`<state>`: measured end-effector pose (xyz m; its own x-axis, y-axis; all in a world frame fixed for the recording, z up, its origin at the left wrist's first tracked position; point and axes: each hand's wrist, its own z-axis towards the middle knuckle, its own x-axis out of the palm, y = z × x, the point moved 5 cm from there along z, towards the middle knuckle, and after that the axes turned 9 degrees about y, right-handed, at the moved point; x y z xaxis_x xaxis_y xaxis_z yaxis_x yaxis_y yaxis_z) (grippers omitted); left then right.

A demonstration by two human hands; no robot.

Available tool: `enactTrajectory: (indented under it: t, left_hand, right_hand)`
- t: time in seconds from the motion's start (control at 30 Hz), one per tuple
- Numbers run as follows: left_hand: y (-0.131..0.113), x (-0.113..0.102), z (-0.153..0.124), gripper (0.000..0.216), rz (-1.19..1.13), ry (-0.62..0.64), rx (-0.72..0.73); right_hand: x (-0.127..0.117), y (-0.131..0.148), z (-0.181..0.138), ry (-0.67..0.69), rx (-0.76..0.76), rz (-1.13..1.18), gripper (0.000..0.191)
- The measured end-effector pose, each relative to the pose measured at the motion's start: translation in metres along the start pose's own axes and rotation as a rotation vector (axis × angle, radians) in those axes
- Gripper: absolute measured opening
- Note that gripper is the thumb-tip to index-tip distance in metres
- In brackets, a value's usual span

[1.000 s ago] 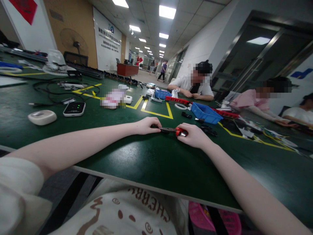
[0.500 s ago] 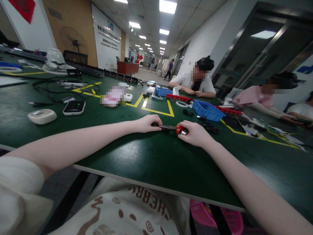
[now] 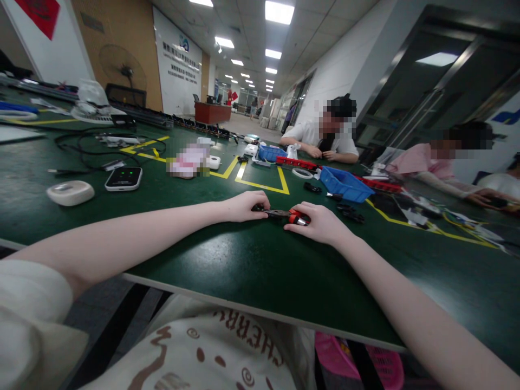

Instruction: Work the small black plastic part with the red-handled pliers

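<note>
Left of our left grip [image 3: 246,206], we see a rounded beige case [image 3: 70,193] beside a flat device [image 3: 123,179] with green lights. Beyond that grip lies a partly blurred pink item [image 3: 189,161]. Past our right grip [image 3: 320,222], we find a blue bin [image 3: 347,188] and a white ring [image 3: 301,174] on the surface [image 3: 219,265]. Farther off, a person in white [image 3: 343,142] leans over it. Below our grips, under the edge, we have a pink basket [image 3: 333,358].
</note>
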<state>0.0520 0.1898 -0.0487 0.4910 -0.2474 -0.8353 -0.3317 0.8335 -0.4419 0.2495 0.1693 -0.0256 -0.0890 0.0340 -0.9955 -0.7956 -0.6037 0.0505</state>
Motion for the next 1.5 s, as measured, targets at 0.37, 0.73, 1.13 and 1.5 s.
enactTrajectory:
  t: [0.37, 0.73, 1.13, 1.5]
  left_hand:
    - [-0.005, 0.000, -0.001, 0.008, -0.002, 0.012, -0.004]
    - [0.002, -0.002, -0.001, 0.013, -0.061, 0.008, -0.015]
    - [0.006, -0.001, 0.000, 0.012, -0.097, 0.000, -0.032]
    - [0.005, -0.002, 0.000, 0.015, -0.103, 0.024, -0.067]
  right_hand:
    - [-0.002, 0.000, -0.002, -0.026, -0.025, -0.027, 0.044]
    - [-0.001, -0.004, -0.001, -0.038, -0.023, 0.041, 0.044]
    - [-0.003, -0.006, -0.002, -0.056, -0.021, 0.094, 0.041]
    - [-0.003, -0.009, -0.001, -0.050, -0.020, 0.077, 0.041]
